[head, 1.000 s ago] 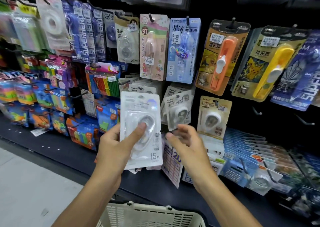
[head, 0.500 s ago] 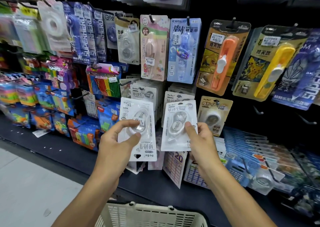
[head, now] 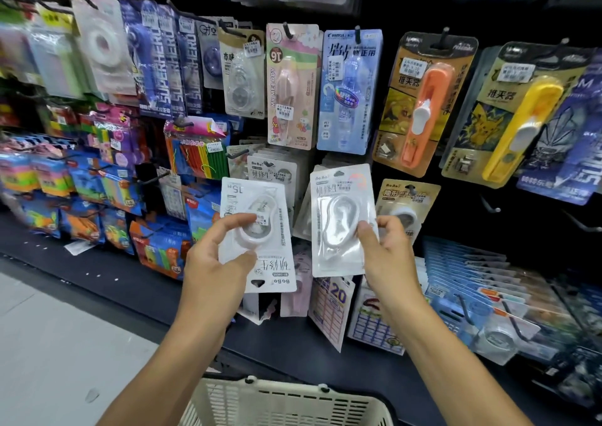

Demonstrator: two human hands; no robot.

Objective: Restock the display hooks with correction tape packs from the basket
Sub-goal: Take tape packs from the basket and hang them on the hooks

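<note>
Hanging step is where we're at: our left hand pinches one correction tape pack between thumb and fingers with its print upside down and its hang hole at the bottom, while our right hand pinches a second pack upright by its right edge, just in front of the matching hung packs. Both are up at the display, well above the basket at the bottom of view. Next, we reckon, the right pack's top hole has to find its hook (we can't see which one), and the left one needs flipping round first.
</note>
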